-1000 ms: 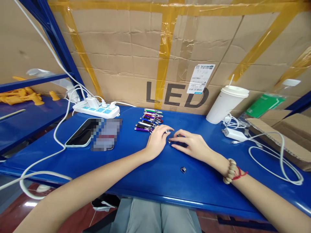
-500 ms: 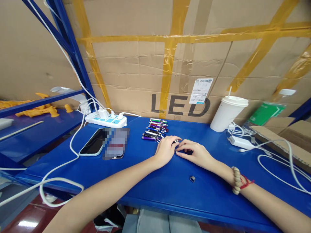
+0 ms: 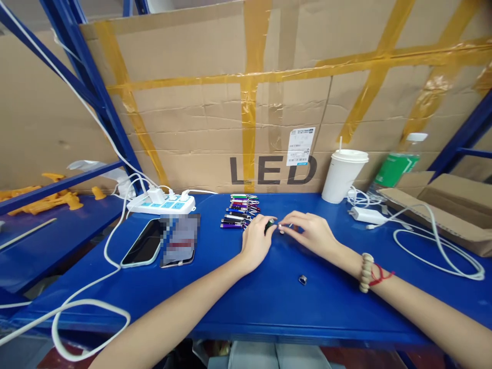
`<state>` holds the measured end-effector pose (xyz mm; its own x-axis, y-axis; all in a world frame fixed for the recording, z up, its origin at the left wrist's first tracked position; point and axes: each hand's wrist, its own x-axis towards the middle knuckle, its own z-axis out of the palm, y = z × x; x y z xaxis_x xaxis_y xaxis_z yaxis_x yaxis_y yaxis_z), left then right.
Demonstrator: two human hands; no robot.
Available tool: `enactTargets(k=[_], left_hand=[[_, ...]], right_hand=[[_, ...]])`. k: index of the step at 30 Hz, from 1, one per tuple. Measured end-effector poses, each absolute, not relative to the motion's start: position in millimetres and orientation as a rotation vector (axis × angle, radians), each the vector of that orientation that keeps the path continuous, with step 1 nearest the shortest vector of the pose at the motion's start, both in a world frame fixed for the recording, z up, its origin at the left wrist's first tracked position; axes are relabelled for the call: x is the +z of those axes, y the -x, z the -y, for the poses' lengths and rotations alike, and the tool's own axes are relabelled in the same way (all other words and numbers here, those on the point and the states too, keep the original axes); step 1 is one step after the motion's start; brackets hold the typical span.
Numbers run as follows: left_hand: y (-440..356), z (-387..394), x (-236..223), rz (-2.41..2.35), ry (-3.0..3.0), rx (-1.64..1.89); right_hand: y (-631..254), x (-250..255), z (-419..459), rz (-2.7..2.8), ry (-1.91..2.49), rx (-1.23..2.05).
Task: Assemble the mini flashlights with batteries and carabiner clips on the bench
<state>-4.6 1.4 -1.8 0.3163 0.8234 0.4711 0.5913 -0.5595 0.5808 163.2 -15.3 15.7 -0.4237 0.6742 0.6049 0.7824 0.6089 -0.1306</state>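
My left hand [image 3: 257, 243] is closed around a small dark-green barrel [image 3: 270, 224], which looks like a keychain flashlight; most of it is hidden by the fingers. Just to the right, my right hand [image 3: 313, 233] pinches a tiny piece at the barrel's end, too small to make out. Beyond my left hand lies a row of several keychain flashlights [image 3: 238, 217] in purple, black, blue, red and green, with clips at their right ends. A small shiny metal piece [image 3: 303, 280] rests on the blue table nearer to me.
Two phones [image 3: 142, 243] and a white power strip [image 3: 163, 204] are on the left. A lidded paper cup [image 3: 343, 177], a charger [image 3: 367, 215] with white cables, a green-labelled bottle [image 3: 397, 166] and an open cardboard box [image 3: 457, 205] stand right. A large carton [image 3: 200, 128] backs the table.
The camera view has shifted. My hands have drawn slightly apart at the fingertips, and the green barrel in my left hand now shows more clearly. The metal piece stays on the table.
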Motion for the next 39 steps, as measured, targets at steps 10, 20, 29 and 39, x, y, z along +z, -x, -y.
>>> enactTargets(k=[10, 20, 29, 39], left_hand=[[3, 1, -1, -1.221, -2.375, 1.017], [5, 0, -4, -1.208, -2.406, 1.021], [3, -9, -11, -1.087, -2.210, 1.211], [3, -7, -8, -1.077, -2.208, 1.222]], right_hand=[[-161, 12, 15, 1.967, 1.092, 0.031], [-161, 12, 15, 2.081, 1.117, 0.114], [-176, 11, 9, 2.342, 1.293, -0.092], [-178, 10, 7, 2.383, 1.339, -0.004]])
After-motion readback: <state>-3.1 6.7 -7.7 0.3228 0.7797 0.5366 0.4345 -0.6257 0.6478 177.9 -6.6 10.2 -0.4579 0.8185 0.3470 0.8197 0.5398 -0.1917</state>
